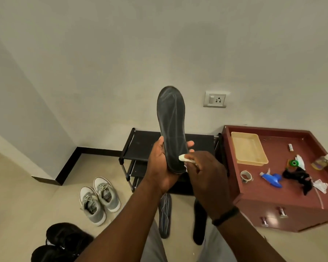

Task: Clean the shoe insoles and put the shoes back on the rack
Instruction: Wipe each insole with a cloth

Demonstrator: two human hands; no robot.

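Note:
My left hand (160, 167) holds a dark grey insole (171, 121) upright by its heel end, toe pointing up. My right hand (206, 174) pinches a small white wipe (184, 158) against the insole's lower right edge. Two more insoles lie on the floor below: a grey lined one (165, 216) and a black one (199, 222). A pair of grey sneakers (98, 199) stands on the floor at the left. A pair of black shoes (61, 242) sits at the bottom left. The black shoe rack (140, 146) stands against the wall behind my hands.
A maroon drawer cabinet (273, 203) stands at the right, carrying a beige tray (248, 148), a tape roll (246, 176), a blue spray bottle (272, 179), a black cloth (297, 176), a clear bottle (324, 159) and scraps. A wall socket (215, 99) is above the rack.

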